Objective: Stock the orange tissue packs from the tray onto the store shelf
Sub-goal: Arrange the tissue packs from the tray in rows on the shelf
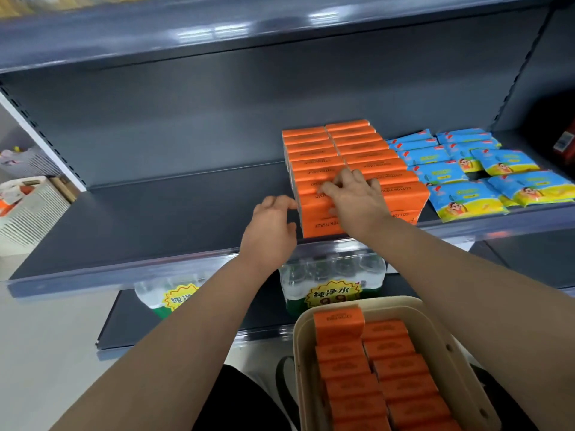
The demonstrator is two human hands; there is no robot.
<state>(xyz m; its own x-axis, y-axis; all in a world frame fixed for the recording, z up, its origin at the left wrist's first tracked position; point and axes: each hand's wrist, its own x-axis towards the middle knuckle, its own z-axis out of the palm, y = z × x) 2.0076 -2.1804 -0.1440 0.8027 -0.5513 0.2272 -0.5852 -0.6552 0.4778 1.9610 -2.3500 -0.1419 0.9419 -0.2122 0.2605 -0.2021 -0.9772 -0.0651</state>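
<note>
**Shelf stock: tissue, orange**

White slatted plastic baskets point(28, 209), far left. Grey metal shelf point(155, 219). Left hand point(270, 231): fingers loosely curved, tips touching the left side of the orange tissue packs point(351, 157). These are glossy rectangular blocks, printed "COTTON TISSUE", in two rows on the shelf. Right hand point(354, 194): fingers curled over a front pack. Blue-yellow crinkly packets point(466, 181) alongside. Beige rounded tray point(298, 368), lower right, holds more.

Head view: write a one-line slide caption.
Right hand grips shelved orange tissue packs, left hand touches their side; tray holds more.
</note>
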